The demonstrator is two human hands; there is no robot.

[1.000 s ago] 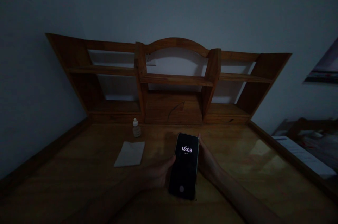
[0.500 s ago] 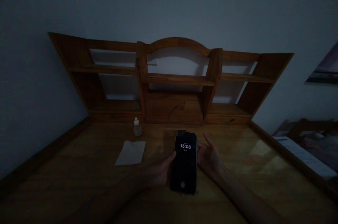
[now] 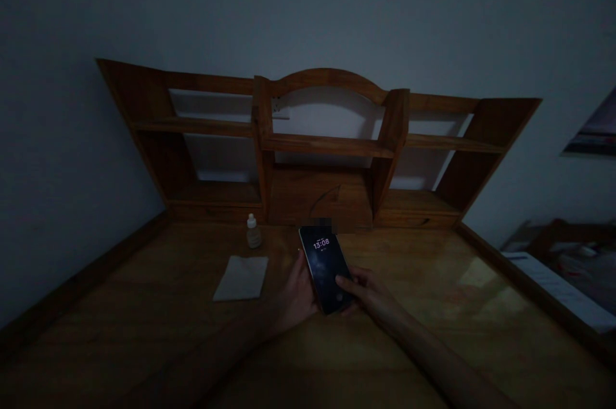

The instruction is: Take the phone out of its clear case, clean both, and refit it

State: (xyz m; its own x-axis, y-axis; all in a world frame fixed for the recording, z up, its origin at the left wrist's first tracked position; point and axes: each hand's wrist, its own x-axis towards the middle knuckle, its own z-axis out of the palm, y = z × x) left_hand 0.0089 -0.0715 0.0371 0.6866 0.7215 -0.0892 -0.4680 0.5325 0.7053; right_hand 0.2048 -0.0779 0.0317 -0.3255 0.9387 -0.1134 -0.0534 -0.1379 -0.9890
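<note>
Dimly lit; left hand [image 3: 294,296] cups smartphone [image 3: 325,269] along its left edge, fingers wrapped behind; right hand [image 3: 369,293] pinches lower right corner, thumb lying on glass; phone held above wooden desk [image 3: 433,306], tilted, lock screen showing 13:08; step in hand, by my reading: steadying phone between both hands; next move likely calls for firm two-sided hold; count: one phone, one small dropper bottle [image 3: 253,232], one folded white cloth [image 3: 241,278], one shelf hutch [image 3: 322,146].
</note>
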